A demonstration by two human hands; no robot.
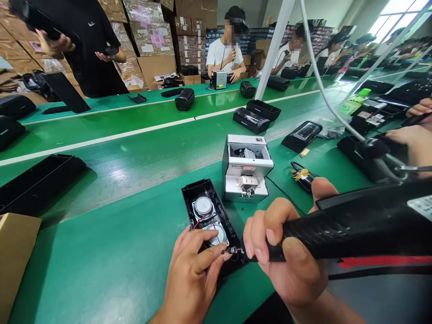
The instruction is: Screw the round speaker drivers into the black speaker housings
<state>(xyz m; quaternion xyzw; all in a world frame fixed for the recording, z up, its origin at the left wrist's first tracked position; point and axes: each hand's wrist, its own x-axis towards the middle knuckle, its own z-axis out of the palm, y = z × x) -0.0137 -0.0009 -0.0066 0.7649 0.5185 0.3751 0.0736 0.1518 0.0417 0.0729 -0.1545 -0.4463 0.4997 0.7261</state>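
- From here I see the green desk (101, 270) spreading under both hands.
- Across it, a person's black shirt (94, 51) bears a white tick logo.
- Driver (351, 225): my right grip (293, 274) is wrapped firmly round it; its white label is unreadable to me.
- Case (225, 213): open side up on the desk, two speakers (204, 206) inside.
- Machine (248, 168): just beside the case, lettered "WEIXIN".
- Metal bit (232, 250): pinched in my left grip (194, 270), near the driver's nose.

A green bench (101, 270), black handheld tool (364, 220), black casing (224, 216) with silvery speaker drivers (204, 206), white and dark-grey machine (248, 169).
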